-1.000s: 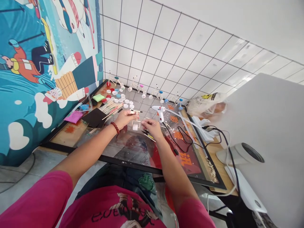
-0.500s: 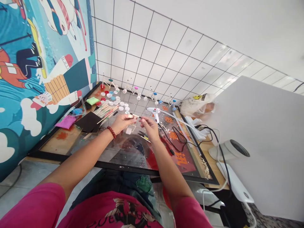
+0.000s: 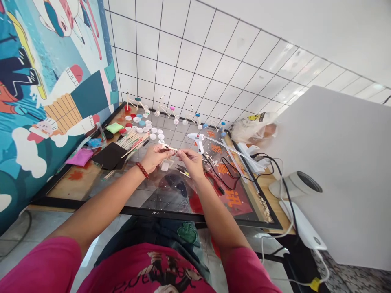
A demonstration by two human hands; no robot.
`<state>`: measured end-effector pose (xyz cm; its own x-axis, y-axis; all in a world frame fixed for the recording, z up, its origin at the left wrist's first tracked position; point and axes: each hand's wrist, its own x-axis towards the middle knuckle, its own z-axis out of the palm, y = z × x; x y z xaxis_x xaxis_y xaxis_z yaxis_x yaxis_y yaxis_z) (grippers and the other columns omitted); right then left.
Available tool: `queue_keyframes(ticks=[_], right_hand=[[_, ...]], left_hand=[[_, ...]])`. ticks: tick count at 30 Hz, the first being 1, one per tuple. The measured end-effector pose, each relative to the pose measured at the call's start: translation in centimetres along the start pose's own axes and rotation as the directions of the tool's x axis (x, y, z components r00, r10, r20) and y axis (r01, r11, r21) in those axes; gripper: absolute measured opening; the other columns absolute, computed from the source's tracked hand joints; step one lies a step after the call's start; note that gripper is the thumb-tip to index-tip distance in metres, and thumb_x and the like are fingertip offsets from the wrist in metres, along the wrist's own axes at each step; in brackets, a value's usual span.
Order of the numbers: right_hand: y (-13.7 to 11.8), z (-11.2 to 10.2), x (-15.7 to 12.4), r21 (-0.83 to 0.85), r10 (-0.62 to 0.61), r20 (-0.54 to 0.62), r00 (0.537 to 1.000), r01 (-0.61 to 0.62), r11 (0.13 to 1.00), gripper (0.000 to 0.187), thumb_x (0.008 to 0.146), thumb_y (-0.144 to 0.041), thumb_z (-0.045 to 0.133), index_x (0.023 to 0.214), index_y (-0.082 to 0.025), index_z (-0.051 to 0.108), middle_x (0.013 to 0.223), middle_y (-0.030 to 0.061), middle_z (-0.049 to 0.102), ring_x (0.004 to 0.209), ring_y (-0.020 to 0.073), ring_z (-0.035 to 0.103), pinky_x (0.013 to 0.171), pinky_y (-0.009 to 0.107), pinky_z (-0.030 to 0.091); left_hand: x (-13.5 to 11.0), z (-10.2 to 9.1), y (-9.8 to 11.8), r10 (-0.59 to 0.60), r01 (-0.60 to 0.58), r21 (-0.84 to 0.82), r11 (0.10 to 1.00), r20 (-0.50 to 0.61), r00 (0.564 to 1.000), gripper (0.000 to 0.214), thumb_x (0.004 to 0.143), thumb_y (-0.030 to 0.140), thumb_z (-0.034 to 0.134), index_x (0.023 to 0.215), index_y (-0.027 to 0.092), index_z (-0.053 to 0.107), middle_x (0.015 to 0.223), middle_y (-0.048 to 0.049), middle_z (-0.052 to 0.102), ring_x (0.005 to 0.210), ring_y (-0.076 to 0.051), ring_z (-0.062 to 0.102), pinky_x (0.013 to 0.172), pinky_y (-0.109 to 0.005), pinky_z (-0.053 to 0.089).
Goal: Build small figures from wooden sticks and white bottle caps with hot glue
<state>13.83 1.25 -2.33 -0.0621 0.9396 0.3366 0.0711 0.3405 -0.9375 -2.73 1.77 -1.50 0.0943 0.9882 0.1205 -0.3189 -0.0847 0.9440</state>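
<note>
Thin pale wooden stick [image 3: 171, 148] bridging both hands, left hand [image 3: 155, 156] pinching one end, right hand [image 3: 191, 162] pinching the other, white glue gun [image 3: 197, 140] just beyond the right hand.

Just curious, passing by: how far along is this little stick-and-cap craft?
Done: several stick models with cap wheels stand along the tiled wall. In hand: the left hand and right hand together hold a partly built stick frame. Left: loose caps and a bundle of sticks lie unused, with the glue gun nearby.
</note>
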Motion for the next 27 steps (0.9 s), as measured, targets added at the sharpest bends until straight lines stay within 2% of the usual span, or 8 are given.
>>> queue_keyframes(ticks=[7, 12, 16, 21, 23, 27], right_hand=[[-0.7, 0.1, -0.2, -0.009, -0.003, 0.002, 1.0, 0.003, 1.0, 0.033, 0.078, -0.052, 0.072, 0.078, -0.02, 0.075, 0.068, 0.0012, 0.067, 0.059, 0.0124, 0.053, 0.058, 0.026, 0.044], [-1.0, 0.3, -0.3, 0.021, 0.005, 0.018, 1.0, -0.005, 1.0, 0.033, 0.075, -0.052, 0.074, 0.078, -0.02, 0.075, 0.069, 0.0015, 0.068, 0.061, 0.0128, 0.055, 0.061, 0.027, 0.046], [-0.7, 0.5, -0.2, 0.08, 0.043, 0.016, 0.999, -0.045, 0.996, 0.037, 0.068, -0.053, 0.079, 0.083, -0.02, 0.074, 0.073, 0.0014, 0.07, 0.064, 0.0135, 0.058, 0.063, 0.027, 0.048], [0.3, 1.0, -0.1, 0.083, 0.107, 0.142, 0.984, -0.12, 0.989, 0.038, 0.064, -0.053, 0.082, 0.083, -0.021, 0.075, 0.08, 0.0028, 0.073, 0.07, 0.016, 0.062, 0.069, 0.03, 0.05], [0.7, 1.3, -0.2, 0.035, 0.073, 0.177, 0.981, -0.081, 0.996, 0.036, 0.066, -0.054, 0.081, 0.08, -0.021, 0.076, 0.08, 0.0036, 0.073, 0.071, 0.0173, 0.062, 0.07, 0.031, 0.049], [1.1, 1.8, -0.3, -0.072, -0.024, 0.16, 0.987, 0.036, 0.997, 0.036, 0.073, -0.056, 0.075, 0.067, -0.02, 0.073, 0.07, 0.0031, 0.068, 0.067, 0.0169, 0.057, 0.067, 0.031, 0.046]], left_hand=[[-0.2, 0.1, 0.2, 0.037, -0.037, 0.01, 0.999, 0.01, 0.999, 0.032, 0.054, 0.038, 0.09, 0.074, 0.016, 0.077, 0.072, -0.0036, 0.074, 0.067, -0.016, 0.063, 0.066, -0.03, 0.049], [-0.3, 0.0, 0.4, 0.093, -0.09, 0.066, 0.994, -0.046, 0.995, 0.028, 0.052, 0.039, 0.09, 0.066, 0.018, 0.077, 0.07, -0.0038, 0.074, 0.07, -0.019, 0.065, 0.07, -0.032, 0.051], [-0.4, 0.0, 0.6, 0.104, -0.098, 0.078, 0.992, -0.074, 0.992, 0.025, 0.051, 0.037, 0.09, 0.064, 0.019, 0.077, 0.067, -0.0029, 0.073, 0.068, -0.019, 0.064, 0.069, -0.032, 0.05], [-0.4, 0.2, 0.8, 0.085, -0.081, 0.037, 0.996, -0.108, 0.991, 0.024, 0.049, 0.034, 0.09, 0.061, 0.019, 0.076, 0.065, -0.0026, 0.072, 0.067, -0.018, 0.063, 0.067, -0.031, 0.05], [-0.4, 0.3, 0.6, 0.063, -0.06, 0.033, 0.998, -0.097, 0.993, 0.025, 0.05, 0.034, 0.09, 0.063, 0.018, 0.076, 0.065, -0.0028, 0.072, 0.066, -0.017, 0.062, 0.066, -0.031, 0.05], [-0.2, 0.3, 0.0, 0.066, -0.065, 0.019, 0.998, -0.073, 0.995, 0.03, 0.051, 0.034, 0.09, 0.07, 0.017, 0.076, 0.07, -0.0033, 0.072, 0.068, -0.018, 0.064, 0.068, -0.031, 0.051]])
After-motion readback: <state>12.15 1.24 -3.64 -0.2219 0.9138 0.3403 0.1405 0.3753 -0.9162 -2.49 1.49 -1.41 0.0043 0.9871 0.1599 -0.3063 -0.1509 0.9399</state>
